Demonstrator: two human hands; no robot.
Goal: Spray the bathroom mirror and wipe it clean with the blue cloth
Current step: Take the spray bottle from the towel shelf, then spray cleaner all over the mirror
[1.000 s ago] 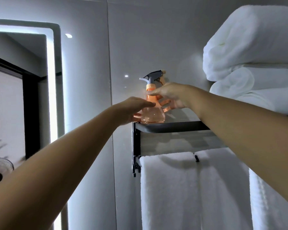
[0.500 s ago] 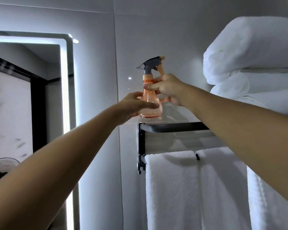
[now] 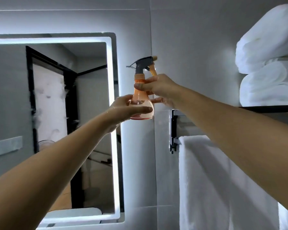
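both hands on spray bottle [image 3: 140, 103] | R hand [image 3: 158, 90] grips neck, L hand [image 3: 128, 108] cups base | risk: nozzle faces wall, not mirror [image 3: 56, 97], so it'd prob miss

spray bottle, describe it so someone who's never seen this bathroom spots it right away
Right of the lit mirror, against the grey wall, both hands hold the spray bottle. It is translucent orange with a dark grey trigger head, the only coloured thing beside the white towels.
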